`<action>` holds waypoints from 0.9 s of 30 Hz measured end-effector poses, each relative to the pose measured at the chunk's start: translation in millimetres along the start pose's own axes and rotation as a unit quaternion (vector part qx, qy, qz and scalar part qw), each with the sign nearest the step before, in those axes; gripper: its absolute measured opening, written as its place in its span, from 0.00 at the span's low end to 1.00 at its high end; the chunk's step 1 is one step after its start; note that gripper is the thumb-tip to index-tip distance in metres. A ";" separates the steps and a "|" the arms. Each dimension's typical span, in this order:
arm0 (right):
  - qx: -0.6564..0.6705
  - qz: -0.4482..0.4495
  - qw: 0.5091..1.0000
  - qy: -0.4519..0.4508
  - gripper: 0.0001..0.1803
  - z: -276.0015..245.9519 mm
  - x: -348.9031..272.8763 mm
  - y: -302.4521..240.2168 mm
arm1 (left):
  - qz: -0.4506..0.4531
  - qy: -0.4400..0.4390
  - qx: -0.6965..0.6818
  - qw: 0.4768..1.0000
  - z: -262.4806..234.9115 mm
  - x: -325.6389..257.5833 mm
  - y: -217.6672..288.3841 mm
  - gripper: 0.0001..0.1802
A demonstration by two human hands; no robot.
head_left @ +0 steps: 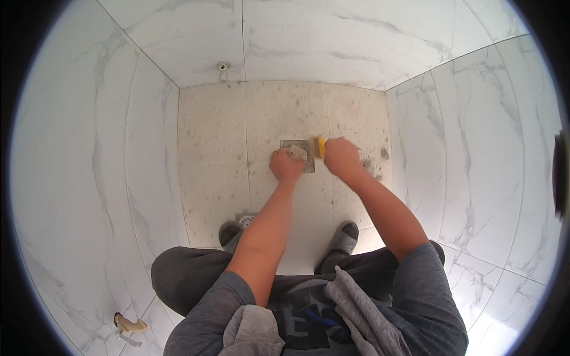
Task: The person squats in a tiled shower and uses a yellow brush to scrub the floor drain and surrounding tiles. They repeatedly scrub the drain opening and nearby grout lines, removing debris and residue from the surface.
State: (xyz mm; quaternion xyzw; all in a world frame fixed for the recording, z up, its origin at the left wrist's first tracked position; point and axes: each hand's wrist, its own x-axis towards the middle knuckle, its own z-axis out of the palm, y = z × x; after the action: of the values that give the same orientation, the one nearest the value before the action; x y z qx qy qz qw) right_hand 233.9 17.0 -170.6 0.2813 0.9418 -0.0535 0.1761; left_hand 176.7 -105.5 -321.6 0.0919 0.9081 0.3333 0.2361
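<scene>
1. Right hand (342, 158): positioned above the floor (285, 110), to the right of the square recess (309, 168). Its grip is closed on a yellow tool (320, 148); the tool's brownish end points left, toward the recess. Outline is slightly blurred.
2. Left hand (286, 167): positioned at the left edge of the recess. Its fingers meet a pale, irregular piece (298, 152); whether the grip pinches this piece or only presses on it cannot be told.
3. Pale piece: located over the recess, between the left hand and the yellow tool.
4. Square recess: set in the beige tiled floor; its interior is grey and rough.
5. Floor surface: marked with scattered dark spots. A dark scrap (385, 153) lies near the right wall (469, 154).
6. Feet: grey slippers, left (229, 233) and right (344, 235), stand apart, nearer the body than the recess.
7. Surroundings: white walls with grey veining. A small round fitting (224, 66) sits low on the far wall (332, 47).
</scene>
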 end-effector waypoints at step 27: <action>-0.039 -0.105 0.990 0.081 0.09 -3.9 16.2 -15.7 | 0.009 -0.001 -0.015 1.000 1.9 -0.3 -2.8 0.25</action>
State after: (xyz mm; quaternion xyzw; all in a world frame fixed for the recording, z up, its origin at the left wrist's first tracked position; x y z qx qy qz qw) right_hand 211.4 13.0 -172.8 0.1775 0.9786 -0.0113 0.1033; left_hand 177.8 -106.6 -324.5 0.0970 0.9021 0.3487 0.2348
